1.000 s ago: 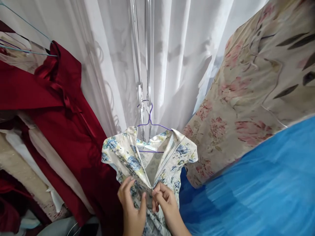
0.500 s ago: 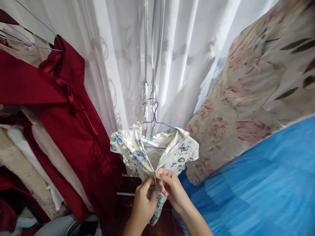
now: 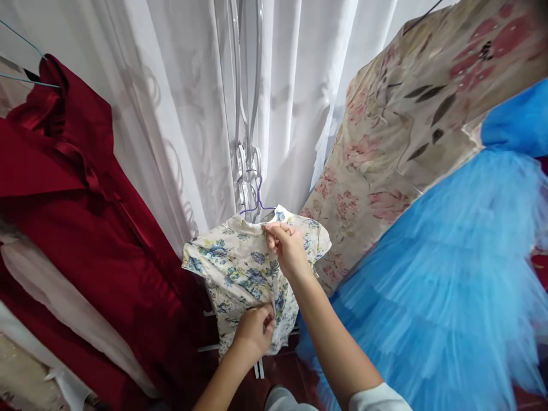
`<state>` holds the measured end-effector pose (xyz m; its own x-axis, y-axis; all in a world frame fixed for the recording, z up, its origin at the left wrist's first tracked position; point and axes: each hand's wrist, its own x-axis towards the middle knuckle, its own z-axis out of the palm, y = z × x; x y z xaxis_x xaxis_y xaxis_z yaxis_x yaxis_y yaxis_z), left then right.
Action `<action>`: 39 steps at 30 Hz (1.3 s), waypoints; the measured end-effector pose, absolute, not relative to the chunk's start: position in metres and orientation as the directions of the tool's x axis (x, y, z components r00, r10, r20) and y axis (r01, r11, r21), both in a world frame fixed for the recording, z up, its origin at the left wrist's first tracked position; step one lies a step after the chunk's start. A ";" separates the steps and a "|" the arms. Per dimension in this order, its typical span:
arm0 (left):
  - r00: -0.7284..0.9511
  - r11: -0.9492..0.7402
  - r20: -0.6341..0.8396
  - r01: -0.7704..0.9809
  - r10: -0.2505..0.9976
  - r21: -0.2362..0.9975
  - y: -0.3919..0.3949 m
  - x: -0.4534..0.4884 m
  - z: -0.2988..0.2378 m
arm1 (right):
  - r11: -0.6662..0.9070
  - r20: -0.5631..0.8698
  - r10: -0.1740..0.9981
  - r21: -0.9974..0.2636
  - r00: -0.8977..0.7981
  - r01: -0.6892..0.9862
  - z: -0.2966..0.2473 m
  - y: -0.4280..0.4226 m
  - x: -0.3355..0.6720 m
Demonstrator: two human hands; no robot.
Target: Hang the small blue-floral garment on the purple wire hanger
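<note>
Dress (image 3: 233, 268) hangs top far, hem near: my right grip (image 3: 286, 249) pinches its top edge, left grip (image 3: 256, 329) pinches cloth nearer me.

Bright daylight glows through the sheer white curtain (image 3: 171, 114) (mild backlight), shadows soft. The small blue-flowered white dress (image 3: 233, 268) is sharp; frame edges bend, blurring the fluffy blue tulle skirt (image 3: 449, 285).

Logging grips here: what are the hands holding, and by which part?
Both hold the floral dress: the right hand pinches its neckline at the top, the left hand pinches the fabric lower down its middle.
</note>
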<state>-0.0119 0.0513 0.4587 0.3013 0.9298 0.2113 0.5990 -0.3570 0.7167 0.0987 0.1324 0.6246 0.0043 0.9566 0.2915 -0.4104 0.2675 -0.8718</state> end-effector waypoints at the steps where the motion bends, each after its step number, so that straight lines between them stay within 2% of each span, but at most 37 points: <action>1: 0.294 -0.367 0.236 0.558 0.926 0.744 0.054 -0.017 0.465 | 0.271 0.293 0.956 -0.872 0.009 -0.408 0.622 0.130 0.098; 4: 0.159 -0.440 0.414 0.431 0.896 0.788 0.063 -0.036 0.510 | 0.290 0.309 0.951 -0.886 0.005 -0.363 0.618 0.122 0.096; 6: 0.007 -0.498 0.542 0.405 0.841 0.767 0.073 -0.047 0.552 | 0.321 0.341 0.940 -0.891 -0.005 -0.322 0.618 0.118 0.095; 8: 0.013 -0.590 0.644 0.414 0.765 0.693 0.087 -0.053 0.592 | 0.338 0.362 0.932 -0.892 -0.024 -0.298 0.620 0.116 0.096; 10: 0.102 -0.653 0.692 0.452 0.715 0.608 0.101 -0.052 0.619 | 0.343 0.371 0.928 -0.895 -0.047 -0.286 0.622 0.117 0.097; 12: 0.165 -0.696 0.727 0.487 0.666 0.527 0.113 -0.047 0.632 | 0.345 0.376 0.924 -0.897 -0.065 -0.277 0.620 0.121 0.098; 14: 0.145 -0.712 0.772 0.520 0.618 0.472 0.122 -0.044 0.637 | 0.346 0.375 0.925 -0.901 -0.067 -0.262 0.614 0.127 0.099; 17: 0.099 -0.688 0.789 0.564 0.606 0.457 0.127 -0.046 0.640 | 0.334 0.353 0.935 -0.907 -0.032 -0.257 0.604 0.137 0.101; 21: 0.236 -0.674 0.707 0.596 0.667 0.437 0.130 -0.050 0.643 | 0.327 0.367 0.928 -0.889 -0.069 -0.320 0.604 0.140 0.109; 23: 0.273 -0.687 0.707 0.605 0.653 0.401 0.131 -0.048 0.642 | 0.319 0.376 0.919 -0.886 -0.119 -0.335 0.608 0.141 0.112; 26: 0.234 -0.715 0.768 0.589 0.597 0.377 0.132 -0.041 0.642 | 0.323 0.384 0.914 -0.882 -0.127 -0.343 0.610 0.147 0.111; 29: 0.095 -0.708 0.838 0.592 0.537 0.386 0.134 -0.041 0.647 | 0.340 0.389 0.916 -0.881 -0.095 -0.328 0.602 0.156 0.107; 33: -0.234 -0.622 0.870 0.620 0.435 0.478 0.142 -0.079 0.642 | 0.291 0.346 0.927 -0.907 -0.145 -0.304 0.584 0.158 0.107; 36: -0.447 -0.578 0.807 0.565 0.386 0.589 0.156 -0.127 0.616 | 0.271 0.334 0.922 -0.917 -0.195 -0.293 0.572 0.150 0.109; 39: -0.661 -0.547 0.642 0.396 0.389 0.738 0.172 -0.165 0.571 | 0.240 0.309 0.921 -0.929 -0.237 -0.281 0.564 0.141 0.105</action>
